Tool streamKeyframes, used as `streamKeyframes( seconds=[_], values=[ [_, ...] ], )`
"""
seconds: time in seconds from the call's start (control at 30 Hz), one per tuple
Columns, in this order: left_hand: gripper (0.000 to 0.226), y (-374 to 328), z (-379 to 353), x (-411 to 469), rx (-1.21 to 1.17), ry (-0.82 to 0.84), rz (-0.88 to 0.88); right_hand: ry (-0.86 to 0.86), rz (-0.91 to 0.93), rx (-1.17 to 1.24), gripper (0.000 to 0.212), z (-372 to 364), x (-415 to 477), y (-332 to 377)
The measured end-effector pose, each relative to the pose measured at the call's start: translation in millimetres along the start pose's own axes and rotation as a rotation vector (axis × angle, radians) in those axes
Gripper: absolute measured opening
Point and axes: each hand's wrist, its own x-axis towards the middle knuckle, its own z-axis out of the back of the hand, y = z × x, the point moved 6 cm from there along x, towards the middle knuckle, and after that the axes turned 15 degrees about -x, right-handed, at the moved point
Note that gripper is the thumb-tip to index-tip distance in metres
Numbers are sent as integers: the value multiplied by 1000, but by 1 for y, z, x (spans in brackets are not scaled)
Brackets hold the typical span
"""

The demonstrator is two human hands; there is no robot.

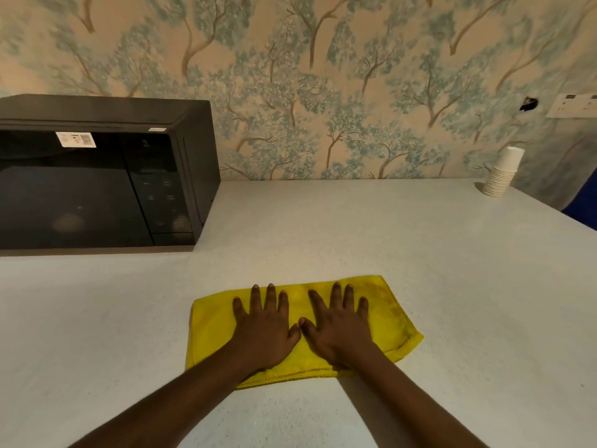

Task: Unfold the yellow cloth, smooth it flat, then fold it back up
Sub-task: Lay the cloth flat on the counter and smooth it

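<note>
Head view: yellow microfiber cloth [392,318] lies folded on white counter [452,270], near front edge. Left hand [263,331] and right hand [339,329] flat on it, fingers splayed, gripping nothing. Likely soft, light, limp; pinch right-edge corners to unfold.

Single head cam, wide-angle, looked fwd and down over the bench [355,227] toward the wall [323,92]; forearms close at bottom, microwave [97,182] far left.
</note>
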Motion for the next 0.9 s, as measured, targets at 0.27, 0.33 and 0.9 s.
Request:
streamKeyframes(
  seconds=[0.27,0.33,0.9],
  values=[
    [87,-11,0,35,-27,4,28,39,-17,-1,79,1,35,-18],
    [85,-9,3,39,-34,8,52,47,10,-11,77,4,43,-16],
    [91,33,22,-27,-78,41,305,12,330,-84,71,18,16,42]
  ],
)
